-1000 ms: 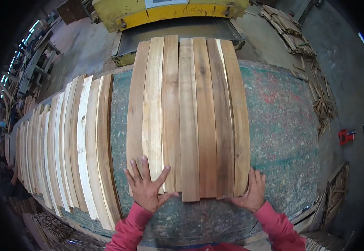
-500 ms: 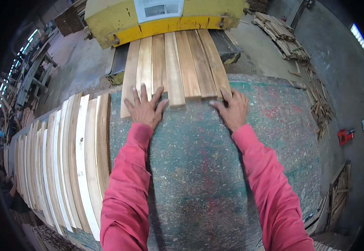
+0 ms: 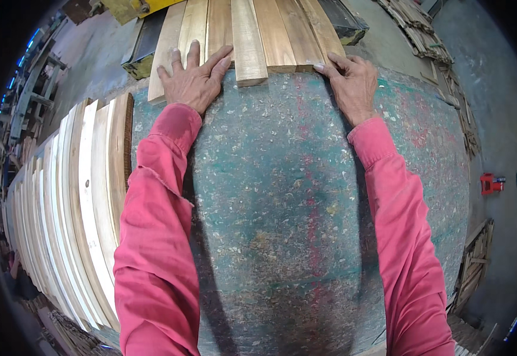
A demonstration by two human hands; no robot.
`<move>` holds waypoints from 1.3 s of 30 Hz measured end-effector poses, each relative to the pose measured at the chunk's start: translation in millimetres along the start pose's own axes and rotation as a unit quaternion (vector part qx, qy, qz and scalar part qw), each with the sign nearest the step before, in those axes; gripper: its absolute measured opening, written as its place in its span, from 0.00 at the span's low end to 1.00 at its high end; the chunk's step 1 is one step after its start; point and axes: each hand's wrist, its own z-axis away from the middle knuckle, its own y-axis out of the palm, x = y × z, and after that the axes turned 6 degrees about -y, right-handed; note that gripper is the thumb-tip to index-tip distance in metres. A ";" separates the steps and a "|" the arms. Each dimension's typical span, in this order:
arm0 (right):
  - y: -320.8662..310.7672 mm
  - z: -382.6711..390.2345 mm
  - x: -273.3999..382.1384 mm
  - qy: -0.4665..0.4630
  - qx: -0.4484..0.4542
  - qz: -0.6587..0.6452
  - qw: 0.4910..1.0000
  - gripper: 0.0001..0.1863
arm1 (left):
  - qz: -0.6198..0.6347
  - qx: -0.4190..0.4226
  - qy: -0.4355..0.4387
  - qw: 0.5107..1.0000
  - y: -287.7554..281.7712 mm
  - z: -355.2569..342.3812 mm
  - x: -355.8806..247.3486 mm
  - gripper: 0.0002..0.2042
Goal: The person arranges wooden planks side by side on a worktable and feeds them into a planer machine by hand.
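Note:
A row of planks (image 3: pixel 248 41) extends away over the far edge of a worn green-speckled table (image 3: pixel 288 196) onto a dark machine bed (image 3: pixel 344 24). My left hand (image 3: pixel 190 80) is open, fingers spread over the near ends of the planks on the left. My right hand (image 3: pixel 353 86) rests at the ends of the rightmost planks, fingers slightly bent but apart, thumb toward the middle. One middle plank sticks out nearer to me than its neighbours.
Many more planks (image 3: pixel 86 196) lie side by side on the table's left. A yellow machine housing (image 3: pixel 137 7) is at the top. Wood offcuts (image 3: pixel 419 35) are piled on the floor at right, near a red object (image 3: pixel 491 184). A person's arm shows dimly at far left.
Both hands have moved forward and away from me with the planks, which have slid from the table toward and onto the machine bed. The view has tilted, showing less of the housing.

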 end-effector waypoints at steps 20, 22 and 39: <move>-141.8 92.8 30.5 -0.025 0.181 -0.002 0.983 0.34 | -0.082 -0.025 -0.066 0.994 -108.9 181.0 183.3 0.31; -187.1 154.3 37.4 -0.001 0.186 -0.011 0.982 0.33 | -0.186 -0.029 -0.201 0.961 -125.6 271.5 297.2 0.33; -268.8 313.5 331.8 0.016 0.217 -0.240 0.946 0.30 | -0.033 0.111 -0.505 0.856 -206.5 478.2 344.3 0.40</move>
